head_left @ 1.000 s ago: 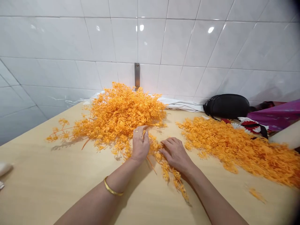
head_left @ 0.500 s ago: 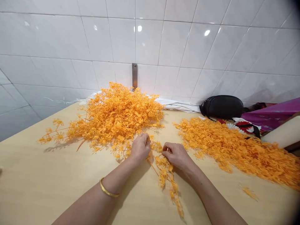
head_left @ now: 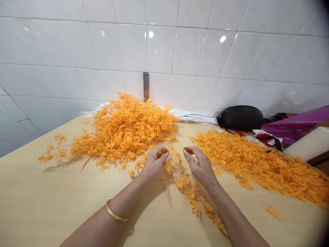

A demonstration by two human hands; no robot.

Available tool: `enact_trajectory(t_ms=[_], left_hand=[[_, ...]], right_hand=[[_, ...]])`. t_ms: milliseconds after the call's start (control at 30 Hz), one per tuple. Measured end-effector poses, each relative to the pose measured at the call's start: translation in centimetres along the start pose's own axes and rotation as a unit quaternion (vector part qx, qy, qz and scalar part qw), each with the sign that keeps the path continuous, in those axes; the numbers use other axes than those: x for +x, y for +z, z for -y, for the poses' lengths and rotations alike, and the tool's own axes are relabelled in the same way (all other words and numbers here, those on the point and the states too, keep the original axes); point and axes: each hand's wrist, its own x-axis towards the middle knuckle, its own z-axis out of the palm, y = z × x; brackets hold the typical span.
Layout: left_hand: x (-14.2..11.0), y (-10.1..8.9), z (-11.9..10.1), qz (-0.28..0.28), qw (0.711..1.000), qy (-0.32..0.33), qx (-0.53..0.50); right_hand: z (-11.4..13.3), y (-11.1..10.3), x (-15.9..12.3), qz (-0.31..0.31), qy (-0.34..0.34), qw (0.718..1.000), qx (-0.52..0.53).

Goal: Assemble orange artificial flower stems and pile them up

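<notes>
My left hand (head_left: pixel 154 163) is closed in a pinch at the near edge of the left orange heap, at the upper end of a loose sprig of orange artificial flowers (head_left: pixel 183 184). The sprig trails toward me on the table, its lower part blurred, with a thin orange stem (head_left: pixel 168 193) beside it. My right hand (head_left: pixel 202 166) hovers just right of the sprig. Its thumb and forefinger curl tip to tip; whatever lies between them is too small to see. A gold bangle (head_left: pixel 115 213) circles my left wrist.
A tall heap of orange artificial flowers (head_left: pixel 128 128) stands at the back left. Another orange pile (head_left: pixel 257 159) spreads along the right. Behind that lie a black pouch (head_left: pixel 241 117), red and white flowers (head_left: pixel 264 137) and purple cloth (head_left: pixel 298 123). A tiled wall (head_left: pixel 159 48) borders the table.
My hands have moved apart, the right one shifting rightward away from the sprig's top. The sprig's lower end has swung to the right, toward my right forearm.
</notes>
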Motion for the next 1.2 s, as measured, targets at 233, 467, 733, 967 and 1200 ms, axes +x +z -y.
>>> enact_trajectory(t_ms=[233, 467, 733, 967, 1200], left_hand=[[-0.7, 0.5, 0.1, 0.035, 0.999, 0.010, -0.013], [-0.7, 0.7, 0.4, -0.011, 0.993, -0.084, -0.076], [-0.6, 0.0, 0.4, 0.159, 0.955, -0.238, -0.082], [-0.6, -0.3, 0.2, 0.234, 0.946, -0.221, -0.032], [-0.6, -0.7, 0.9, 0.226, 0.957, -0.179, -0.021]], right_hand=[[0.3, 0.4, -0.2, 0.076, 0.059, 0.987, 0.129], [-0.3, 0.1, 0.0, -0.029, 0.067, 0.984, 0.165], [-0.8, -0.2, 0.2, -0.059, 0.088, 0.978, 0.180], [-2.0, 0.8, 0.2, -0.103, 0.134, 0.974, 0.151], [-4.9, -2.6, 1.9, -0.351, 0.292, 0.847, 0.274]])
